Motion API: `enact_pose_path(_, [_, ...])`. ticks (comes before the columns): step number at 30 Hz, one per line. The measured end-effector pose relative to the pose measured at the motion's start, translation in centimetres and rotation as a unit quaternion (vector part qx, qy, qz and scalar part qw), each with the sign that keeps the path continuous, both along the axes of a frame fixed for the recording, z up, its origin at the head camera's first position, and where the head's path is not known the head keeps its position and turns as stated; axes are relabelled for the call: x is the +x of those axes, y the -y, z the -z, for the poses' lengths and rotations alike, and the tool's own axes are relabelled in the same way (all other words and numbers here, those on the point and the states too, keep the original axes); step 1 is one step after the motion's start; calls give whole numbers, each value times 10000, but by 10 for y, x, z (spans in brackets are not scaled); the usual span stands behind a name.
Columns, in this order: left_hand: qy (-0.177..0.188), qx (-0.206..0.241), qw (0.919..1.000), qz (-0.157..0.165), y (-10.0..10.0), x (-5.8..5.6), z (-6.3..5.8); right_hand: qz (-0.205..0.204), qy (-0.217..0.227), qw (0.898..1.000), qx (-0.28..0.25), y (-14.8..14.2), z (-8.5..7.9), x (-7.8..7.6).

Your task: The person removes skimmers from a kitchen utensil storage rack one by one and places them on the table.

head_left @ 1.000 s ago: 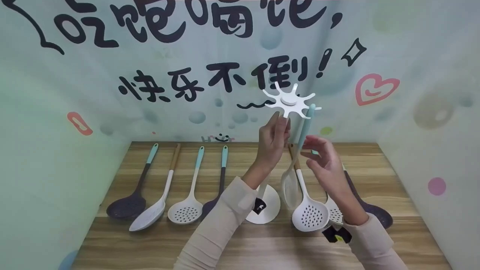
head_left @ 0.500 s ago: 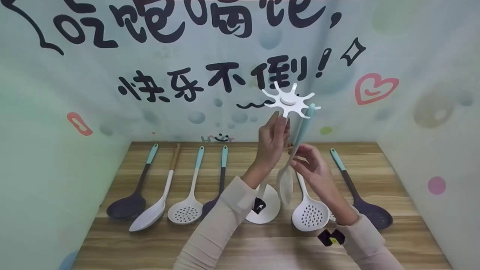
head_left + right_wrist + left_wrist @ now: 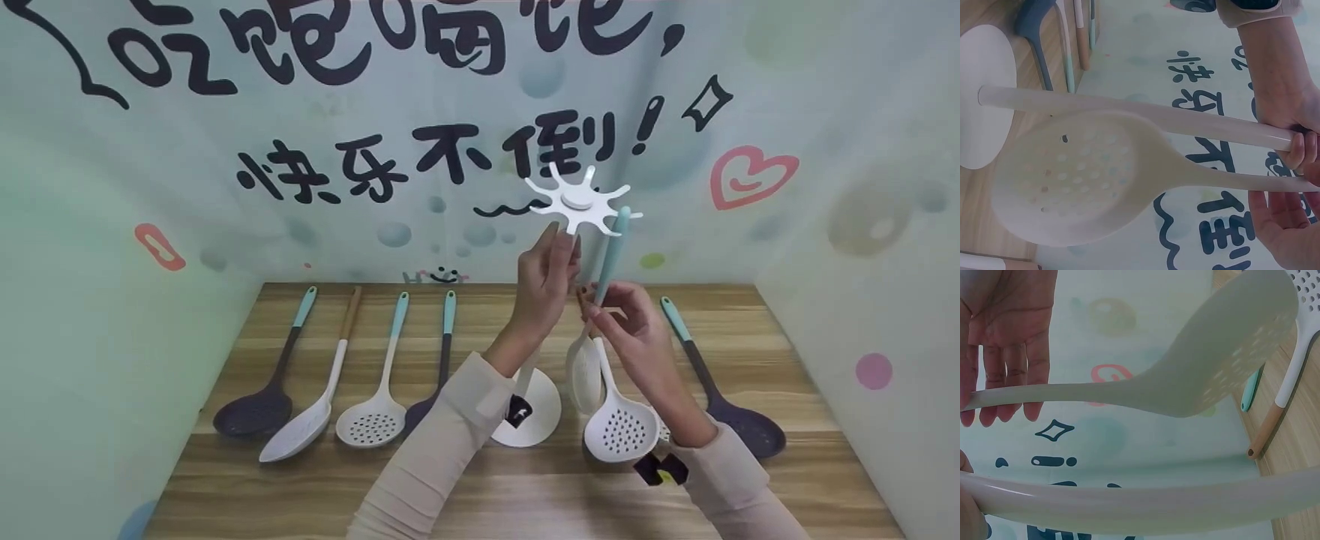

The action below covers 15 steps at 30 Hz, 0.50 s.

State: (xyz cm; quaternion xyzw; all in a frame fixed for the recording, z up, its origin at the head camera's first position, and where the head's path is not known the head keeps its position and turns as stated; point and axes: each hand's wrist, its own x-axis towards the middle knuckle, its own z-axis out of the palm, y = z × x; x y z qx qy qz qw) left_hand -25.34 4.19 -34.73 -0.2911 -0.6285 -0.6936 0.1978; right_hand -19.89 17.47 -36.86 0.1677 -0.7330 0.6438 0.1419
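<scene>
A white utensil stand has a star-shaped top with several arms, a pole and a round base. My left hand grips the pole just under the star top. A cream skimmer with a teal handle hangs upright at the right side of the star top, its perforated bowl downward. Thumb and fingers of my right hand pinch the skimmer's handle near the lower end of the teal part. Where the handle's tip meets the stand's arm is too small to tell.
Left of the stand lie a dark ladle, a white spoon with a wooden handle, a white skimmer and a dark utensil. On the right are a wooden-handled skimmer and a dark turner. A printed cloth hangs behind.
My right hand, open beside the skimmer one second ago, closed on its lower shaft and is now higher on the handle. The skimmer's bowl swung left, then slightly back right. My left hand stayed put.
</scene>
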Motion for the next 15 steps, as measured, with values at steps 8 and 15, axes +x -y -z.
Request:
enact_pose_path(8, [-90, 80, 9999, 28, 0, 0, -1, 293, 30, 9994, 181, -4, -5, 3])
enact_pose_path(15, [-102, 28, 9999, 24, 0, 1, -1, 281, 100, 9995, 56, -10, -7, 5])
